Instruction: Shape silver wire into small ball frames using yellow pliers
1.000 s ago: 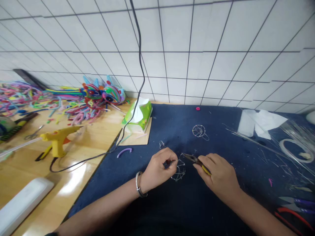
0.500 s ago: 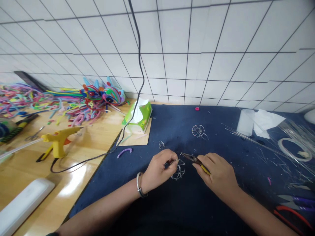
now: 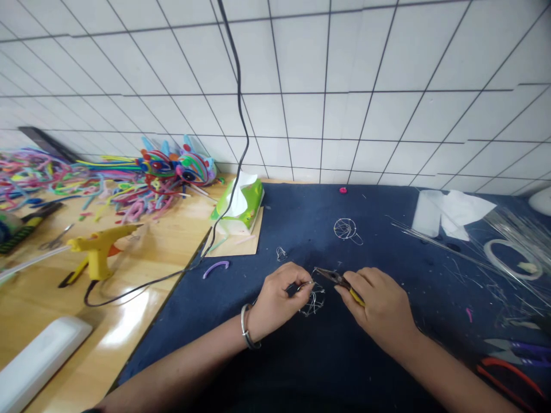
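Over the dark blue mat (image 3: 241, 292), my left hand (image 3: 282, 293) pinches a wire frame (image 3: 315, 301) between thumb and fingertips. The frame is a small rounded cage of thin silvery wire, partly hidden behind the fingers. Around the handles of needle-nose pliers (image 3: 333, 277) with yellow grips, my right hand (image 3: 379, 301) is closed. The plier tips point left and meet a thin wire end just above the frame. A flat round wire piece (image 3: 345, 229) rests farther back on the mat, and a small wire coil (image 3: 280, 253) lies behind my left hand.
Left of the mat are a yellow glue gun (image 3: 101, 246) with its cord, a tissue pack (image 3: 241, 206) and a heap of pipe cleaners (image 3: 133, 201). At right lie loose wires (image 3: 512, 235), a white wire coil (image 3: 512, 259) and red-handled cutters (image 3: 508, 373). A tiled wall stands behind.
The view has shifted slightly. My left hand has turned the wire frame a little and come marginally nearer the pliers; both holds stay the same.
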A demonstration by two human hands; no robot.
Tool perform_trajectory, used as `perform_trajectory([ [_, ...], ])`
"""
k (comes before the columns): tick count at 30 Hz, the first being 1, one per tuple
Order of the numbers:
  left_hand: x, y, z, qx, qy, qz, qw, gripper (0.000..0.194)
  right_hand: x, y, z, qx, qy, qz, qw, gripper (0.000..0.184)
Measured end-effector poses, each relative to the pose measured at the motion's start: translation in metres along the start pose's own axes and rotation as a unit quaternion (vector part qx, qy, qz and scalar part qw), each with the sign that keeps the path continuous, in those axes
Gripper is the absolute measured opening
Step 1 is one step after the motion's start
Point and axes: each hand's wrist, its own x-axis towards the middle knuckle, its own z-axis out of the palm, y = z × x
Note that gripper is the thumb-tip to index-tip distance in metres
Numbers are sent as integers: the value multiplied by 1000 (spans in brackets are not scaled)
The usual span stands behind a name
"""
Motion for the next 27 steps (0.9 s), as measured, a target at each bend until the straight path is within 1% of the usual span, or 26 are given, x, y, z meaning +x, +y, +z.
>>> perform_trajectory([
  [3,-1,-1,1,3,6,-4,1000,8,0,-1,0,-15,1,-4,1000,17],
  [9,-2,-4,3,2,41,-22,999,5,-1,0,1,-36,10,-10,999,17],
  [16,-3,-6,5,0,63,-19,998,5,-1,-2,2,-62,13,-11,998,17],
  [20,-2,-5,5,6,61,-24,998,7,-1,-4,1,-88,5,-16,996,19],
  [27,-2,-5,5,14,65,-34,997,6,0,-6,2,-111,11,-23,994,19],
])
